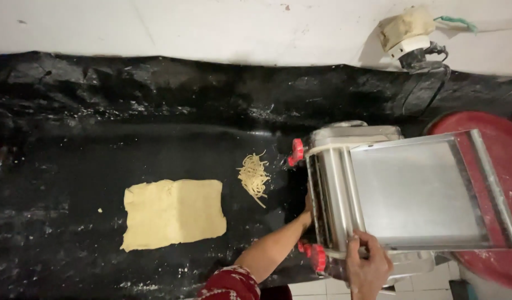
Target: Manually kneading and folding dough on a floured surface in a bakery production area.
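Right now my right hand (367,266) is closed around the near edge of the pasta machine (345,189), fingers curled over the metal by the lower red knob (317,256), steadying it. My left hand (307,208) reaches in under the rollers on the machine's left side; I cannot tell whether it is open or has hold of anything, because the machine's body hides the fingers and only the forearm and its red patterned sleeve (229,284) show. The machine sits at the right end of the black surface (72,166), with its flat steel tray (417,191) tilted over a red tub (500,183). To do this well, I judge I should press the machine down firmly so it does not shift, and keep the left fingers clear of the rollers. A small heap of cut noodles (253,176) lies just beside the upper red knob (296,152), and a folded sheet of dough (173,213) rests well to the left, apart from both hands. Flour dusts the surface.
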